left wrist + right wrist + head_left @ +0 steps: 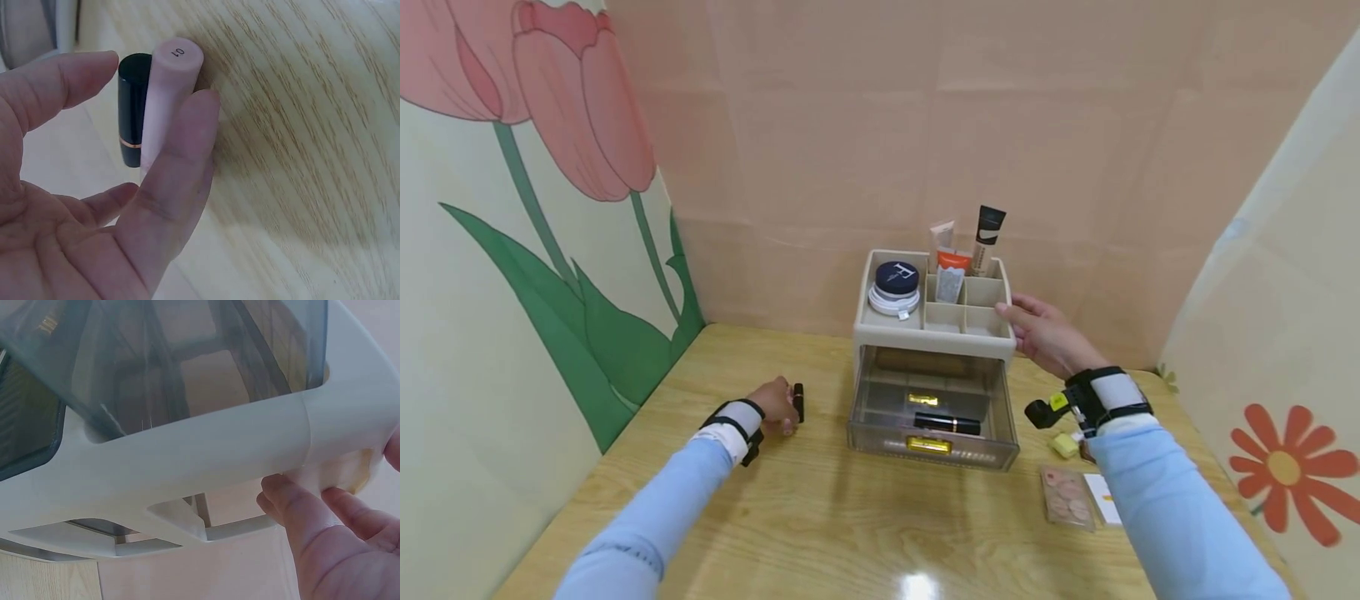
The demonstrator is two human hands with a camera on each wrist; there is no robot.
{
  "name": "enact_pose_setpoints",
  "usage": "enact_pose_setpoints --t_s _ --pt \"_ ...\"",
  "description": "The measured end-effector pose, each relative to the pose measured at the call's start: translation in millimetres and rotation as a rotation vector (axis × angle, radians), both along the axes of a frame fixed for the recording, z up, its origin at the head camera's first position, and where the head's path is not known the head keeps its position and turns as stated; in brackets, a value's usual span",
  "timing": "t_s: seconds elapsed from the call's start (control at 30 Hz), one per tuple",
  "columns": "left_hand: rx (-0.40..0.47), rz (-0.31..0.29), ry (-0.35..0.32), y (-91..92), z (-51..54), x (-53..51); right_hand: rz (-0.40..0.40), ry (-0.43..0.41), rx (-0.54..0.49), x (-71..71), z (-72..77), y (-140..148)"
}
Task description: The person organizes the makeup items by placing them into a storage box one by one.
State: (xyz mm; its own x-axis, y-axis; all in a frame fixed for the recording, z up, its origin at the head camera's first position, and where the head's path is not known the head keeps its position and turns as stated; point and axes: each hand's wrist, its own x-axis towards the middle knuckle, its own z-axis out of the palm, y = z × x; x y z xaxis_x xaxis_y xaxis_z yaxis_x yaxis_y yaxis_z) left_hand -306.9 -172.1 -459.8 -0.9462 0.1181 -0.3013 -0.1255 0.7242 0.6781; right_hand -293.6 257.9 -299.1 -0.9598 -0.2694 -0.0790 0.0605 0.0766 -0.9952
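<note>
In the head view, the left hand (775,404) is beside a dark tube (798,402) on the table. The left wrist view shows its fingers around a black tube (131,106) and a pink tube (167,87); one finger overlaps the pink one, and a gap separates another fingertip from the black one. The right hand (1048,333) grips the right side of a cream organizer (932,337), also seen in the right wrist view with the hand (337,544) against its casing (219,453). A see-through drawer (880,446) stands pulled out, holding black tubes (947,424).
Organizer compartments hold a dark round case (897,277), a red-capped tube (951,279) and a black-capped tube (988,237). Right of the drawer lie a palette (1067,498), a white card (1103,498) and a yellow item (1064,445). Walls border the table (790,533) behind and at both sides.
</note>
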Motion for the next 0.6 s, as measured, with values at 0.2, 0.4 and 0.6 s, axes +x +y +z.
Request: enact_pose_setpoints --t_s 0.2,0.4,0.6 --pt "-0.016 0.024 -0.013 5.5 6.4 4.3 0.0 0.0 0.007 -2.2 -1.3 0.3" --pt "-0.119 0.018 0.002 8.0 6.9 2.6 0.003 -0.005 0.0 -1.8 -0.5 0.4" --pt "-0.148 0.053 -0.013 8.9 3.7 0.1 -0.002 -0.015 0.003 -0.8 1.1 -0.6"
